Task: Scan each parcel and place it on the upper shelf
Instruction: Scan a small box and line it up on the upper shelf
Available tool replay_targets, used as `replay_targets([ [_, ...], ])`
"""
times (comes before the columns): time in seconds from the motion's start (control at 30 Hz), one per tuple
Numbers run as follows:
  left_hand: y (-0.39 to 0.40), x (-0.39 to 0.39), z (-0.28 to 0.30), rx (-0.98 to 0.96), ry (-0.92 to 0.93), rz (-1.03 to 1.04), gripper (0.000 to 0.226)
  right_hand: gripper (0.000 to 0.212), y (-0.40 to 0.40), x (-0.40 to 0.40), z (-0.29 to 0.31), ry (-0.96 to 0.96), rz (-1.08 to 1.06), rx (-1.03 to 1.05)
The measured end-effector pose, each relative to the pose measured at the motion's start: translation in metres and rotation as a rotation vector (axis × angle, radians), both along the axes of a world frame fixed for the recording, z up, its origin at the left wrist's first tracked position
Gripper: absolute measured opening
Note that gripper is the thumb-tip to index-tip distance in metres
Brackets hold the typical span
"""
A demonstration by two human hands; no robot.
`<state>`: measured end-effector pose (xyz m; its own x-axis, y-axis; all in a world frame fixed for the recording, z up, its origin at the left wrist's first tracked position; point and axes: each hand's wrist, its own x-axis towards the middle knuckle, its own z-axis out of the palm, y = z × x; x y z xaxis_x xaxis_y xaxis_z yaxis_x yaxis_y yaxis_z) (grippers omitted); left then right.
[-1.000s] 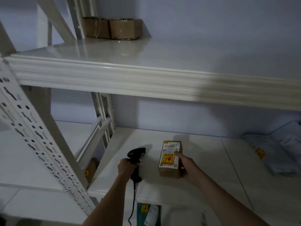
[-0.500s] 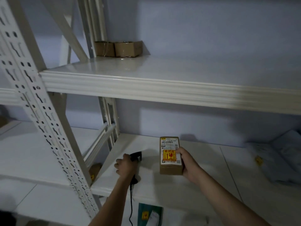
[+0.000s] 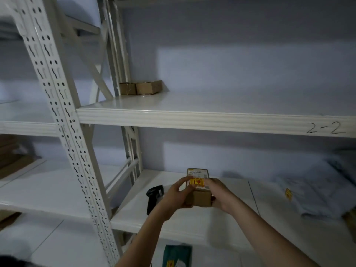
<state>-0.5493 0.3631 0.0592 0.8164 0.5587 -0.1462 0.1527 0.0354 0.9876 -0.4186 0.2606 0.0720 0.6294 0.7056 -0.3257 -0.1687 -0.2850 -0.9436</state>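
Note:
A small brown cardboard parcel [image 3: 198,197] with a white label and a yellow-red sticker on top is held above the lower shelf [image 3: 173,220]. My left hand [image 3: 176,195] grips its left side and my right hand [image 3: 219,195] grips its right side. The black barcode scanner [image 3: 153,196] lies on the lower shelf just left of my left hand, with its cable running down. The upper shelf [image 3: 192,117], marked "2-2" at the right, carries two brown parcels [image 3: 139,88] at its back left corner.
Grey plastic mail bags [image 3: 312,191] lie on the lower shelf at the right. A perforated white upright post [image 3: 63,120] stands at the left. A green packet [image 3: 177,255] lies below the lower shelf. Brown cardboard [image 3: 11,155] is stacked on the far-left rack.
My left hand let go of the scanner, which now lies on the lower shelf, and took hold of the parcel's left side. The view has tilted upward.

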Motion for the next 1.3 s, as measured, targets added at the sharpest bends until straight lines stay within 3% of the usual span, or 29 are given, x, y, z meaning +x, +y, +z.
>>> replay_targets([
  [0.07,0.0,-0.003,0.02,0.082,-0.01,0.03,0.034,0.045,-0.01,-0.001,0.028,-0.188,0.073,-0.091],
  [0.2,-0.002,-0.01,0.071,0.238,-0.035,0.06,0.033,0.076,-0.034,-0.014,0.09,-0.774,0.293,-0.163],
  [0.27,-0.007,-0.016,0.097,0.291,-0.056,0.074,0.03,0.086,-0.043,-0.025,0.111,-0.936,0.376,-0.166],
  [0.37,-0.016,-0.028,0.133,0.416,-0.05,0.08,0.027,0.09,-0.052,-0.046,0.134,-1.187,0.393,-0.221],
  [0.43,-0.021,-0.041,0.154,0.5,-0.049,0.028,0.03,0.079,-0.057,-0.057,0.151,-1.333,0.33,-0.221],
  [0.63,-0.023,-0.08,0.214,0.709,-0.136,-0.012,0.053,0.062,-0.072,-0.081,0.215,-1.381,0.221,-0.024],
  [0.9,-0.004,-0.106,0.278,0.978,-0.38,0.158,0.051,0.064,-0.06,-0.097,0.277,-1.565,0.001,0.316],
  [1.3,0.113,-0.015,0.241,0.952,-0.325,0.246,0.048,0.071,0.079,-0.028,0.238,-1.501,0.008,0.105],
])
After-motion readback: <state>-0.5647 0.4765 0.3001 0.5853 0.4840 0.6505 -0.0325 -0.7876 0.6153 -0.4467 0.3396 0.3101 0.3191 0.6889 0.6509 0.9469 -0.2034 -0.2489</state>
